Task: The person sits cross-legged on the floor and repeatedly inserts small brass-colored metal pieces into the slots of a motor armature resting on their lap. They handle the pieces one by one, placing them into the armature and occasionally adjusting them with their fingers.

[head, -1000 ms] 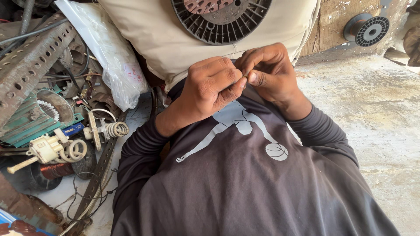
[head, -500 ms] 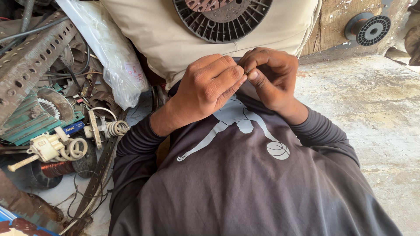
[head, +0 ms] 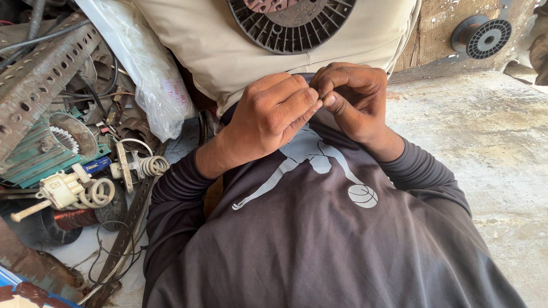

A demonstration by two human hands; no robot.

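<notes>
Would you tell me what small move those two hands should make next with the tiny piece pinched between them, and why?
Probably ease the left hand slightly aside while the right hand keeps its pinch. Both hands are pressed together over the dark shirt, and only a sliver of the small thin piece shows between the fingertips, so what it is cannot be told.

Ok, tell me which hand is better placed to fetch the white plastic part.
Left, probably: the white plastic part lies on the left hand's side, while the right hand would have to cross over.
</notes>
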